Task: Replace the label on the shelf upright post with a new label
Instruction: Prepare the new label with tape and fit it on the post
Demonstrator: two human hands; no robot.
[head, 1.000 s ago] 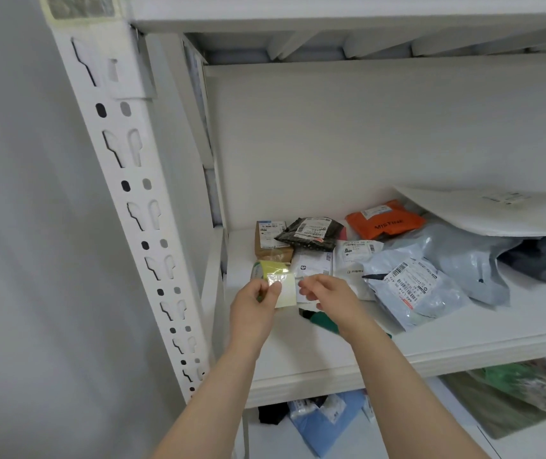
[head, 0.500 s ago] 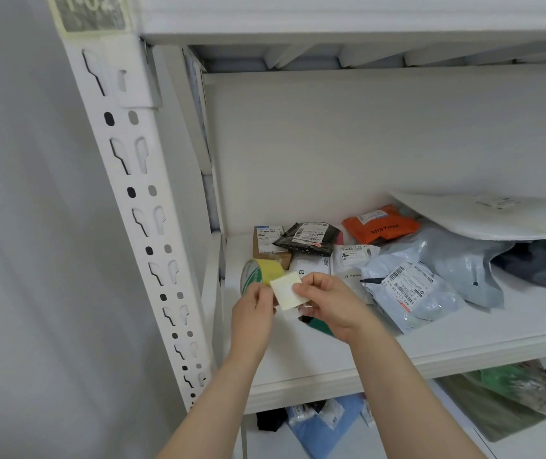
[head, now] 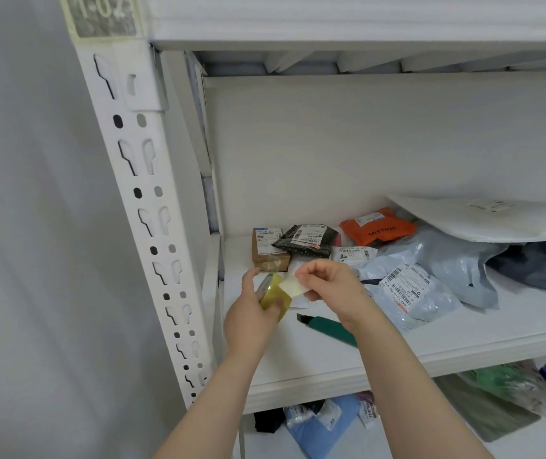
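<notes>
The white perforated upright post (head: 152, 207) runs down the left of the shelf unit. At its top sits a worn grey label (head: 102, 14) reading 1-02, under yellowed tape. My left hand (head: 251, 313) grips a yellowish tape roll (head: 274, 294) above the shelf board. My right hand (head: 327, 281) pinches the pale strip (head: 293, 288) pulled from that roll. A small white slip (head: 298, 301) lies partly hidden behind my hands.
A green-handled utility knife (head: 327, 327) lies on the white shelf board (head: 463, 332) under my right wrist. Several parcels lie behind: a brown box (head: 268, 251), a black bag (head: 308, 241), an orange bag (head: 377, 226), grey mailers (head: 410, 289). More packages fill the shelf below.
The camera has tilted up, bringing the 1-02 label into view. My left hand now holds the whole tape roll, and my right hand has drawn a strip out from it.
</notes>
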